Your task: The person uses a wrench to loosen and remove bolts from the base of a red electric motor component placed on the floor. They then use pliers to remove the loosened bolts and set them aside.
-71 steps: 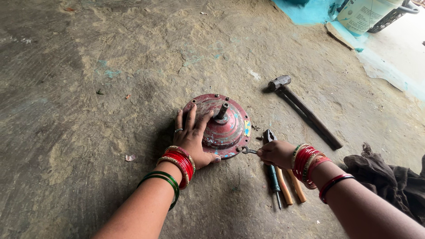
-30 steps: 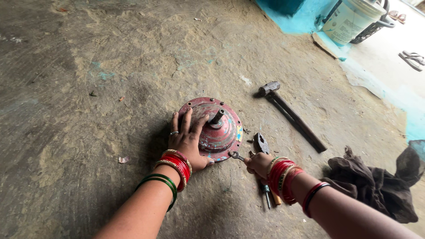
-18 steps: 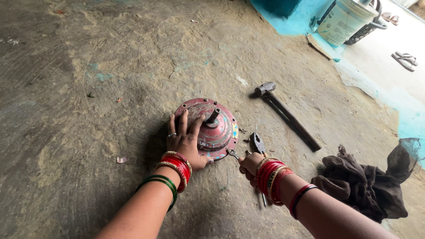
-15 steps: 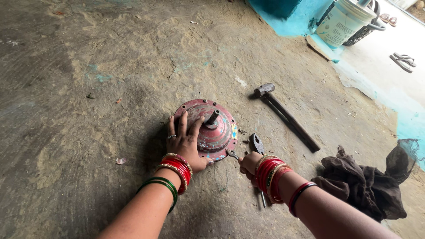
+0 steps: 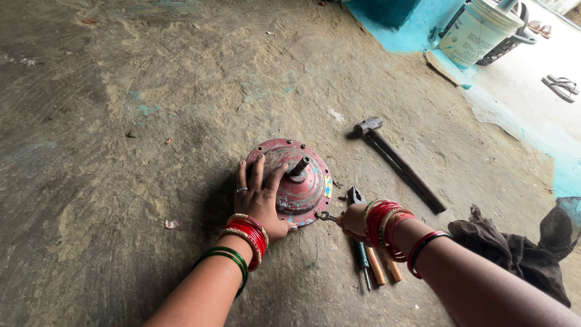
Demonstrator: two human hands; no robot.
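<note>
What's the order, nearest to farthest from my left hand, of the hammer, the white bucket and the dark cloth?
From the left hand:
1. Hammer, to its right on the floor.
2. Dark cloth, farther right, beyond the right forearm.
3. White bucket, far off at top right.

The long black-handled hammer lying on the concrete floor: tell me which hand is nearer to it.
Right. The right hand works at the near edge of the round red metal housing, just short of the hammer. The left hand rests flat on the housing, farther away.
</note>
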